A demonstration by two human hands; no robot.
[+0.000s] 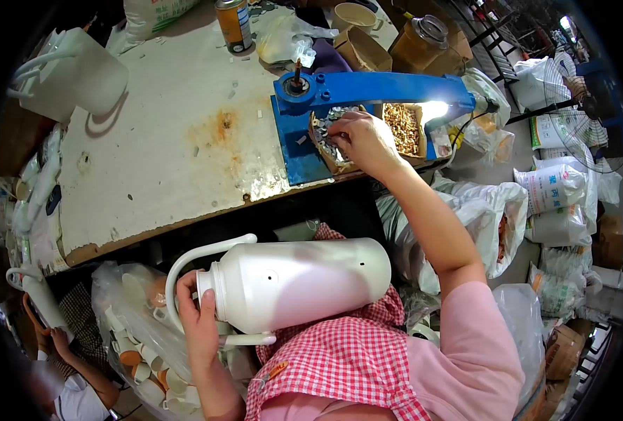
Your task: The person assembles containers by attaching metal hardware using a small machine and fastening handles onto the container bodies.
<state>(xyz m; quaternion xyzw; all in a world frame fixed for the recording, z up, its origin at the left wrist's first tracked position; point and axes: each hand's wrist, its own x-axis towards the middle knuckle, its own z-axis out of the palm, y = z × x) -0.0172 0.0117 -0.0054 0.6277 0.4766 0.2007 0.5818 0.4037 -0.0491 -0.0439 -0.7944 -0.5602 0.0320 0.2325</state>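
Note:
A large white plastic bottle [311, 281] with two small dark holes in its side lies across my lap. My left hand [198, 309] is wrapped round its threaded neck, beside a curved white handle [178, 277]. My right hand [364, 140] reaches into a box of small grey metal pieces [323, 126], its fingertips pinched together among them; what they hold is too small to name. Just right of that hand stands a box of brass-coloured small parts [402, 126]. A blue metal press [388, 85] with an upright bolt arches over both boxes.
The worn white table [164, 168] bears a white container [90, 77] and a spray can [234, 24]. Plastic bags of white parts [143, 337] stand below left, white sacks [550, 186] at right. A co-worker [87, 379] sits at lower left.

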